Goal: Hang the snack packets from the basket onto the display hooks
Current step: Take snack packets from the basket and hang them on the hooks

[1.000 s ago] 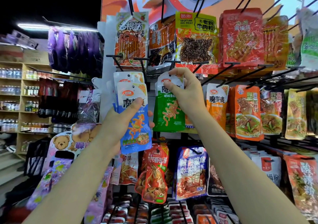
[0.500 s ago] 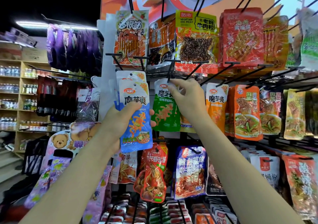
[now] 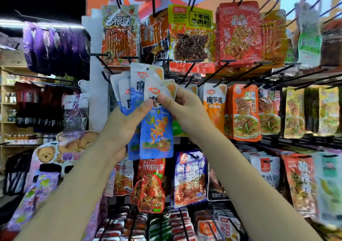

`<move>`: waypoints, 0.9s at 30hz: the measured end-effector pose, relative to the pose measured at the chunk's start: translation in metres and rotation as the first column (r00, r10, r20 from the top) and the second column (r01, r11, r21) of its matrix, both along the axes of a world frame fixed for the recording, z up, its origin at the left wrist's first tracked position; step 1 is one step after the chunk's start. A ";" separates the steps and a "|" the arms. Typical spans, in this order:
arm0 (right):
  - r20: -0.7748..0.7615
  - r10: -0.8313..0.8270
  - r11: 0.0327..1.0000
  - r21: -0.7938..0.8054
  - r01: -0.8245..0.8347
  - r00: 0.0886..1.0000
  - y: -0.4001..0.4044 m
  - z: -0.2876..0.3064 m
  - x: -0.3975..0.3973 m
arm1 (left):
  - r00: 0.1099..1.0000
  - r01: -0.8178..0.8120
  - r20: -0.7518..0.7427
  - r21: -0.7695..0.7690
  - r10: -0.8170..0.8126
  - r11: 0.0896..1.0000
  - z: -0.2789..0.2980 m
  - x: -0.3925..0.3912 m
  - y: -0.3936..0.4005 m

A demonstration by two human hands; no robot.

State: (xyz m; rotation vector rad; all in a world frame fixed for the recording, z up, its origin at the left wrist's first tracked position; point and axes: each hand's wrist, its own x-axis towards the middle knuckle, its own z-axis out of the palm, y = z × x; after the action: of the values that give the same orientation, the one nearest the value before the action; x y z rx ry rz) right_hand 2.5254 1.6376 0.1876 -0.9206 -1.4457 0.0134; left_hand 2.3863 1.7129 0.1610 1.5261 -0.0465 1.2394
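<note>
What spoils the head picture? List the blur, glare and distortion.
Head view: the purple packets at left and the far-right packets are smeared with blur; the hooks fan outward at the edges from wide-angle distortion; glare glints on the red packet; the ceiling light is blown out; the top-left corner is black.

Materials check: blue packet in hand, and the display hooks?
Blue packet: looks like glossy printed plastic film, going by its sheen, soft creases and flat sealed edges. Display hooks: thin, straight black rods, probably coated metal wire; the finish looks matte, though blur leaves that open.
</note>
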 end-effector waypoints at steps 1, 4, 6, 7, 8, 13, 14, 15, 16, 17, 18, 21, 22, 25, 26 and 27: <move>-0.013 0.006 1.000 0.004 -0.006 1.000 0.000 -0.001 0.002 | 1.000 -0.011 -0.006 -0.007 0.011 1.000 -0.001 0.002 0.001; -0.014 -0.040 0.999 -0.014 0.040 0.999 -0.001 -0.003 0.009 | 0.994 -0.113 0.008 -0.039 0.113 0.993 -0.008 -0.003 0.008; 0.006 -0.112 0.994 -0.007 0.112 0.994 -0.002 -0.003 0.009 | 0.980 -0.194 0.025 -0.069 0.196 0.979 -0.009 -0.013 0.015; 0.006 -0.136 0.991 0.009 0.136 0.991 -0.001 -0.004 0.007 | 0.975 -0.218 0.032 -0.085 0.222 0.972 -0.009 -0.019 0.017; -0.009 -0.140 0.990 0.032 0.140 0.990 0.000 -0.004 0.006 | 0.972 -0.225 0.043 -0.104 0.230 0.969 -0.008 -0.026 0.020; 0.074 -0.147 0.980 0.144 0.135 0.986 0.019 0.007 -0.014 | 0.969 -0.230 0.056 -0.135 0.240 0.964 -0.009 -0.054 0.037; 0.098 -0.177 0.973 0.166 0.159 0.979 0.025 0.011 -0.019 | 0.969 -0.231 0.057 -0.132 0.240 0.964 -0.009 -0.058 0.039; 0.118 -0.211 0.965 0.183 0.188 0.970 0.033 0.015 -0.024 | 0.970 -0.227 0.058 -0.133 0.237 0.965 -0.010 -0.063 0.042; 0.130 -0.228 0.961 0.189 0.201 0.965 0.039 0.019 -0.028 | 0.971 -0.223 0.060 -0.137 0.232 0.965 -0.010 -0.067 0.044; 0.136 -0.231 0.961 0.186 0.204 0.963 0.045 0.021 -0.031 | 0.972 -0.220 0.059 -0.138 0.229 0.966 -0.010 -0.071 0.047; 0.132 -0.232 0.963 0.173 0.208 0.964 0.048 0.024 -0.035 | 0.972 -0.219 0.051 -0.143 0.228 0.965 -0.010 -0.073 0.049; 0.107 -0.253 0.960 0.150 0.236 0.962 0.057 0.028 -0.040 | 0.978 -0.195 0.042 -0.147 0.203 0.970 -0.011 -0.077 0.055; 0.102 -0.262 0.958 0.146 0.246 0.960 0.059 0.028 -0.041 | 0.981 -0.184 0.036 -0.149 0.191 0.972 -0.011 -0.078 0.057; 0.115 -0.296 0.949 0.144 0.279 0.948 0.062 0.028 -0.045 | 0.985 -0.170 0.020 -0.133 0.174 0.976 -0.011 -0.080 0.061; 0.121 -0.304 0.948 0.140 0.286 0.945 0.062 0.028 -0.047 | 0.985 -0.167 0.014 -0.128 0.170 0.978 -0.012 -0.081 0.062; 0.126 -0.313 0.945 0.138 0.296 0.941 0.062 0.029 -0.049 | 0.986 -0.163 0.011 -0.122 0.165 0.979 -0.012 -0.081 0.063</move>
State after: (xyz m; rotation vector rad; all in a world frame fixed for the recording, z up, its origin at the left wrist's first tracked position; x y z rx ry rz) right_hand 2.4766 1.6997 0.2166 -1.0573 -1.4068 -0.3735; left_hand 2.3057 1.7757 0.1490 1.4339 0.1410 1.3637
